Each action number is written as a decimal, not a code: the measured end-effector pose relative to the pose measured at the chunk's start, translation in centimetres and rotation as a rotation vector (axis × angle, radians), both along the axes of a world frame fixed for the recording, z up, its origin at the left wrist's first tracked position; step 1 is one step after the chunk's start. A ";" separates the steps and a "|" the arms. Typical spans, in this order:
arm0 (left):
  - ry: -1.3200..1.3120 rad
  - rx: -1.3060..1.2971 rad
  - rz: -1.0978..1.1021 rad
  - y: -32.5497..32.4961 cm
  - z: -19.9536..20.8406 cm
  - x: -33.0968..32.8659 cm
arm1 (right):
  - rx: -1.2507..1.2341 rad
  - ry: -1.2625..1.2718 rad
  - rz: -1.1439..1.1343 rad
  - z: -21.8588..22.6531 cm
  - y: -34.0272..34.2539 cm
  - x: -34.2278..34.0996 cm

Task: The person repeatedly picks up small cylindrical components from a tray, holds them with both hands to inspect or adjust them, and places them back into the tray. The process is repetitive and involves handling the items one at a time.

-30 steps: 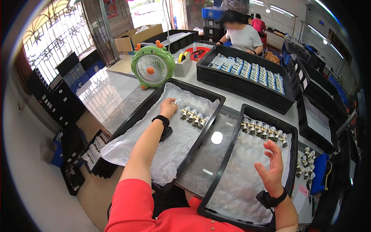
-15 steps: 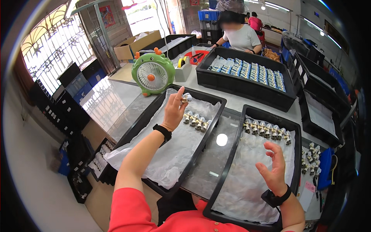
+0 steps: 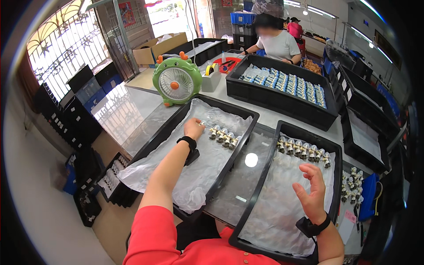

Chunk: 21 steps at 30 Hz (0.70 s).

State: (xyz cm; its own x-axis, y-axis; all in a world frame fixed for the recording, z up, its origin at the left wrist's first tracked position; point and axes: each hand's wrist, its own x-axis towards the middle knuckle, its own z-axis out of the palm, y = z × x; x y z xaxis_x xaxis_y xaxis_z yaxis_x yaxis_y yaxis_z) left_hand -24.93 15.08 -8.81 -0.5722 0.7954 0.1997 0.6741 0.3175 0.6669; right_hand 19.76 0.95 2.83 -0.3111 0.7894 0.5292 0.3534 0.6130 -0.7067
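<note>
My left hand point(image 3: 193, 129) is low over the paper lining of the left black tray point(image 3: 257, 118), fingers pinched on a small figurine point(image 3: 202, 124) with a clear, whitish top. Most of that figurine is hidden by the fingers. It is at the left end of a short row of similar white-and-gold figurines point(image 3: 224, 135) with dark bases. Above the right black tray point(image 3: 258, 187), my right hand point(image 3: 312, 194) hovers with thumb and fingers apart, holding nothing. A row of figurines point(image 3: 304, 150) lies along that tray's far end, on white paper.
A green cartoon-shaped fan point(image 3: 177, 81) stands behind the left tray. Farther back, a deep black crate point(image 3: 278, 99) holds rows of blue-and-white pieces, near a seated co-worker point(image 3: 279, 44). Loose figurines point(image 3: 352, 185) and a blue container point(image 3: 368, 196) are at the right.
My left hand has come down from above the left tray, bringing the figurine to the left end of the row. My right hand keeps nearly the same place and pose.
</note>
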 end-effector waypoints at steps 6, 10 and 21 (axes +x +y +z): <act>-0.188 -0.095 -0.052 0.4 -0.6 0.2 | -0.035 0.012 0.005 -0.2 0.1 -0.1; -0.219 -0.083 -0.082 0.9 -1.0 0.1 | -0.052 0.018 -0.002 -0.5 0.1 -0.1; -0.106 -0.060 -0.196 1.4 -1.6 -0.6 | -0.268 0.105 -0.042 -1.7 0.9 -0.2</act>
State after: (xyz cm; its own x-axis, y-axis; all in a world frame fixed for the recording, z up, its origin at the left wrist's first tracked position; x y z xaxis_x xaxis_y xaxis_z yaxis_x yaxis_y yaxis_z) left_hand -25.50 16.47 -10.37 -0.4207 0.9021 0.0959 0.6538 0.2282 0.7214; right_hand 19.59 1.87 1.15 -0.2297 0.9163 0.3279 0.2906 0.3862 -0.8755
